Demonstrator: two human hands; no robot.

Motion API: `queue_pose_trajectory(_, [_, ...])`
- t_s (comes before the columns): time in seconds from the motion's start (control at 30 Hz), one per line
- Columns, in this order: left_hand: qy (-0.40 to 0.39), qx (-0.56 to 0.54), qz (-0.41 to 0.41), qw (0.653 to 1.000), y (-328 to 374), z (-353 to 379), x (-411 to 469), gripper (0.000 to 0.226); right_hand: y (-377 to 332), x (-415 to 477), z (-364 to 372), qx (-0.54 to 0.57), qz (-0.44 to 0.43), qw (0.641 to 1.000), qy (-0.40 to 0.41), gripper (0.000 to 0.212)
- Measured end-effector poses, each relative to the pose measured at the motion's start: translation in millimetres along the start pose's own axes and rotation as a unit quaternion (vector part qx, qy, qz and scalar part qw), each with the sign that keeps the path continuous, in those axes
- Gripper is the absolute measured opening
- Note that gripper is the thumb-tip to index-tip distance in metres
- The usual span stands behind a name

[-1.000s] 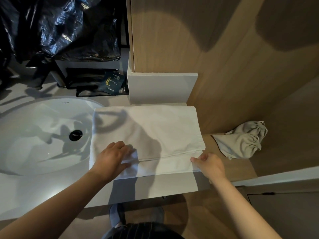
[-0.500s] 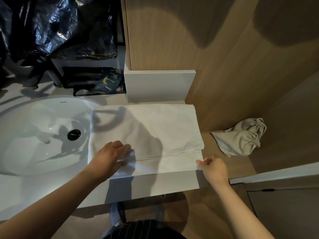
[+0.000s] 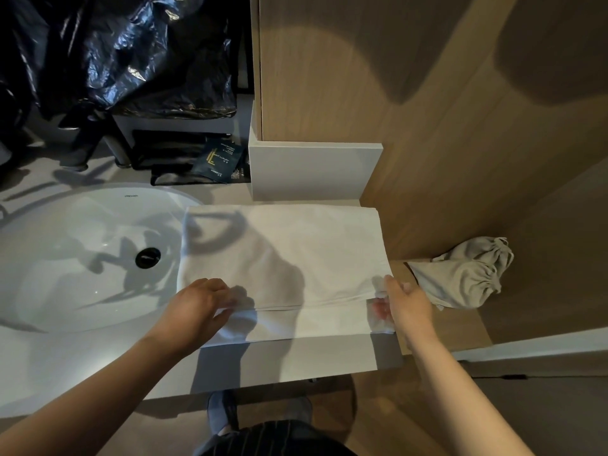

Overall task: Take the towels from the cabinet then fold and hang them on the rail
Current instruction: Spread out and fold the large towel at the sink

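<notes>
A white towel (image 3: pixel 296 251) lies folded flat on the counter (image 3: pixel 296 360), right of the sink, its left edge hanging over the basin rim. My left hand (image 3: pixel 197 307) rests on the towel's near left part, fingers curled at the fold line. My right hand (image 3: pixel 404 307) grips the towel's near right corner, fingers tucked under the upper layer. No rail or cabinet interior shows in this view.
A white sink (image 3: pixel 82 258) with a black drain (image 3: pixel 148 257) fills the left. A black plastic bag (image 3: pixel 131 54) and a dark packet (image 3: pixel 220 159) sit behind. A grey drawstring pouch (image 3: pixel 467 274) lies on the wooden ledge at right. Wood panelling (image 3: pixel 427 110) rises behind the towel.
My right hand has slid from the towel's front edge to its right corner and taken hold under the top layer. My left hand stays pressed on the towel.
</notes>
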State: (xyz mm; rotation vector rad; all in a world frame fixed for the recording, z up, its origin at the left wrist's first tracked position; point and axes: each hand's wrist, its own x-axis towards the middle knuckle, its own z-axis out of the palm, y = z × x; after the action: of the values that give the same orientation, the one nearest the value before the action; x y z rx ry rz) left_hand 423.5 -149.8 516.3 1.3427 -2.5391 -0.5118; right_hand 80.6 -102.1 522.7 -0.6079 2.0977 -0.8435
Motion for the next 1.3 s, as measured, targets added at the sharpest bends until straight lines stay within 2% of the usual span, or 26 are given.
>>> queue_pose_trajectory(0.07, [-0.001, -0.004, -0.011, 1.0, -2, 1, 0, 0.015, 4, -3, -3, -0.039, -0.077, 0.996, 0.026, 0.022])
queue_pose_trajectory(0.13, [-0.008, -0.003, -0.027, 1.0, -3, 2, 0, 0.01, 7, -2, -6, -0.044, -0.106, 0.993, 0.033, 0.019])
queue_pose_trajectory(0.2, [-0.01, -0.004, -0.03, 0.999, -3, 2, 1, 0.009, 8, 3, -9, 0.006, -0.061, 0.998, 0.018, 0.017])
queue_pose_trajectory(0.3, [-0.009, -0.009, -0.033, 0.999, -1, 1, 3, 0.006, 4, 9, -9, 0.129, 0.065, 0.988, -0.054, 0.011])
queue_pose_trajectory(0.37, [-0.006, -0.008, -0.033, 0.999, 0, 0, 4, 0.006, 7, 13, -6, 0.135, 0.099, 0.984, -0.066, 0.014])
queue_pose_trajectory(0.6, [0.029, -0.019, -0.002, 0.999, -5, -13, 9, 0.009, 12, 15, -14, 0.143, 0.077, 0.986, 0.03, 0.011])
queue_pose_trajectory(0.67, [0.041, -0.032, 0.01, 0.999, -6, -20, 7, 0.015, 10, 16, -20, 0.168, 0.095, 0.981, 0.014, 0.01])
queue_pose_trajectory(0.73, [0.04, -0.034, 0.023, 0.998, -7, -22, 4, 0.019, 8, 14, -21, 0.179, 0.131, 0.974, -0.038, 0.015])
queue_pose_trajectory(0.83, [0.031, -0.024, 0.021, 0.999, -9, -18, 0, 0.02, 6, 8, -17, 0.242, 0.19, 0.943, -0.125, 0.019])
queue_pose_trajectory(0.9, [0.033, -0.021, 0.019, 0.999, -10, -17, 0, 0.021, 6, 6, -15, 0.268, 0.186, 0.938, -0.113, 0.018])
queue_pose_trajectory(1.03, [0.027, -0.019, 0.031, 0.999, -12, -17, -3, 0.023, 17, 8, -23, 0.259, 0.128, 0.957, -0.03, 0.019])
queue_pose_trajectory(1.17, [0.002, 0.001, 0.035, 0.999, -15, -5, -17, 0.023, 30, 5, -13, 0.223, 0.178, 0.958, -0.035, 0.025])
queue_pose_trajectory(1.3, [0.03, 0.043, 0.008, 0.999, -20, 0, -20, 0.026, 25, 10, -8, 0.228, 0.202, 0.952, -0.037, 0.024])
